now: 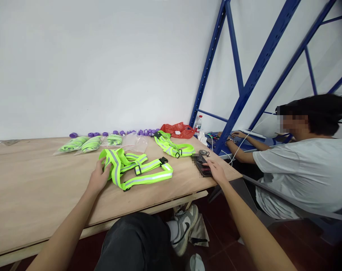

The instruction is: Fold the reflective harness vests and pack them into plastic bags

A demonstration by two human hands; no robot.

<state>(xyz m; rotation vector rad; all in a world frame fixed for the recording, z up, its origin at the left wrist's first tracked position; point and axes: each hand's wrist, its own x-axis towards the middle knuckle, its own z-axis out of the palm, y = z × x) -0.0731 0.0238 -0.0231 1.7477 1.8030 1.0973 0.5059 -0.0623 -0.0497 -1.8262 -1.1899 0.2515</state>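
A neon green reflective strap harness (pixel 137 169) with grey stripes and black buckles lies spread on the plywood table (pixel 32 188). My left hand (pixel 99 176) rests at its left end, fingers curled round the strap. My right hand (pixel 217 171) lies on a dark phone (pixel 202 166) near the table's right edge, fingers stretched flat over it. A second green harness (pixel 172 146) lies further back to the right, untouched.
Bagged green harnesses (pixel 83 143), clear empty bags (pixel 137 142) and a row of purple rolls (pixel 125 132) line the back edge by the wall. A red bag (pixel 178 130) and a bottle (pixel 198 122) stand at the far right. Another person (pixel 297 173) sits right, by blue shelving (pixel 244 86).
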